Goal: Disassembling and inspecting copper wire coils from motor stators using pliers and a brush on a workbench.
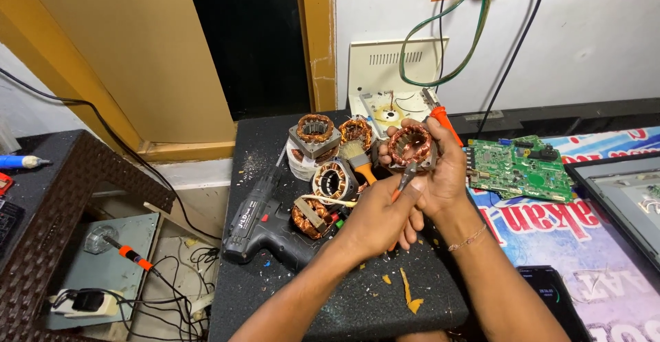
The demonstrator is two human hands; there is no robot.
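Both hands closed: left [375, 222] around orange-handled pliers [407, 177], right [440, 177] around copper-wound square stator [410, 146].

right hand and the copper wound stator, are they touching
Touching: the head view shows the right hand wrapped around the copper wound stator, fingers against its side.

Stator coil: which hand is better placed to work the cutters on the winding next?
Left, likely. The left hand already grips the orange-handled cutters, tips at the copper winding. The right hand is occupied, cradling the stator and holding it up off the black table.
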